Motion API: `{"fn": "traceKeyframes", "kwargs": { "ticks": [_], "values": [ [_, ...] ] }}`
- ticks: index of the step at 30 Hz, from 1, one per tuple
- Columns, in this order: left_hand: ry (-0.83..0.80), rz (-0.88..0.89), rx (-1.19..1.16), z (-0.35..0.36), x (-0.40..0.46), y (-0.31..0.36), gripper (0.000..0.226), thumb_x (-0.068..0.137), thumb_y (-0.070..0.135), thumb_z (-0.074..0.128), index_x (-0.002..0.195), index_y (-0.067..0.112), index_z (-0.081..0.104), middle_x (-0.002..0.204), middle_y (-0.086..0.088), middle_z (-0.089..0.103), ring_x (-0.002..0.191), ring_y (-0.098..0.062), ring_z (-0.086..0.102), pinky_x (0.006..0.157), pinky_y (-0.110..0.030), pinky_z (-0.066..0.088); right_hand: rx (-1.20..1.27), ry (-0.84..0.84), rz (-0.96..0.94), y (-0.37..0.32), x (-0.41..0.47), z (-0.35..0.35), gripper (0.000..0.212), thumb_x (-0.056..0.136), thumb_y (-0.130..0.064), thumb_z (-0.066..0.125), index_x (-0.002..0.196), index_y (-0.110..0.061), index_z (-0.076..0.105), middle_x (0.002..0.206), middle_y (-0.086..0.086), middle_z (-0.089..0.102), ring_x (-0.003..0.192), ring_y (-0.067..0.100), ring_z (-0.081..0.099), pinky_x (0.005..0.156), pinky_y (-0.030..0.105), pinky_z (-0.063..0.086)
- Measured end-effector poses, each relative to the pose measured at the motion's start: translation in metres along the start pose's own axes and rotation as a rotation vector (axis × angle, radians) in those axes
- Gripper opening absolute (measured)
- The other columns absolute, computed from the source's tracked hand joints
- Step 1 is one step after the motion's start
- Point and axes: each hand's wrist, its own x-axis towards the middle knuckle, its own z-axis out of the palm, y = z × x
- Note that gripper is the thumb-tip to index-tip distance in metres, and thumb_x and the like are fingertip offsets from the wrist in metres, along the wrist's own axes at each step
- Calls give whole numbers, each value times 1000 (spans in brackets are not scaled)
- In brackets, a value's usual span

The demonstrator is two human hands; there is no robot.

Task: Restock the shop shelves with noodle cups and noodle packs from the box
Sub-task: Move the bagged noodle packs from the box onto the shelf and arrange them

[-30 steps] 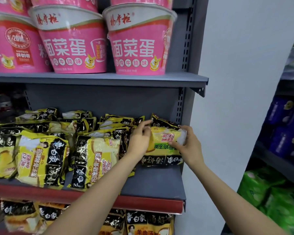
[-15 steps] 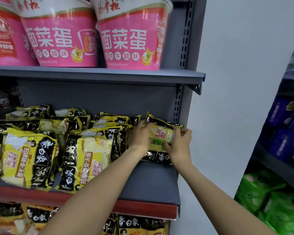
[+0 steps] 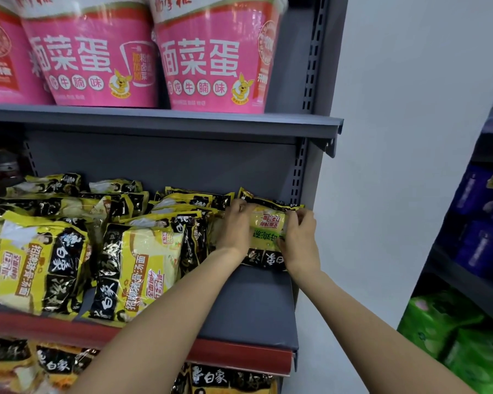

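At the right end of the middle shelf (image 3: 256, 302): both hands on one yellow noodle pack (image 3: 265, 237), set against the back row. Left hand (image 3: 234, 226) and right hand (image 3: 299, 237) each keep a grip, fingers curled round its side edges. Judgement: seat it flush on the stack, square to its neighbours, label forward, then let go. Readable: packs (image 3: 143, 268) "白象", "汤面"; pink noodle cups (image 3: 211, 58) above, "面菜蛋", "牛腩味".
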Motion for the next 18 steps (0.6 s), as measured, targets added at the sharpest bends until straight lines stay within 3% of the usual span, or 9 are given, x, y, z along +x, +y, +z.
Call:
{"fn": "traceKeyframes", "kwargs": {
  "ticks": [3, 7, 12, 18],
  "values": [
    [-14, -17, 25, -2, -2, 2, 59, 83, -1, 61, 135, 20, 45, 142, -3, 34, 132, -25, 33, 109, -38, 33, 73, 14, 52, 1, 0, -1, 44, 82, -3, 60, 123, -10, 43, 134, 7, 34, 121, 21, 37, 84, 23, 40],
    [-19, -24, 114, -10, -8, 5, 57, 86, 10, 61, 137, 24, 41, 148, -1, 28, 135, -26, 29, 109, -44, 32, -37, 28, -88, 0, -8, -10, 56, 77, -6, 68, 128, -7, 45, 139, 13, 34, 130, 28, 32, 96, 32, 42],
    [-44, 0, 119, -23, -22, 14, 41, 89, 15, 56, 129, 20, 48, 135, -5, 43, 122, -26, 41, 102, -43, 38, 103, 27, -58, -9, -19, -23, 30, 86, -9, 57, 115, -7, 52, 123, 9, 46, 115, 25, 42, 88, 30, 42],
    [-9, 31, -156, -50, -62, 25, 23, 90, 18, 57, 113, 17, 59, 105, -1, 63, 93, -18, 61, 81, -35, 52, 321, -29, 49, -30, -43, -47, 25, 89, -11, 52, 113, -11, 58, 109, 6, 57, 95, 20, 57, 81, 27, 45]
  ]
}}
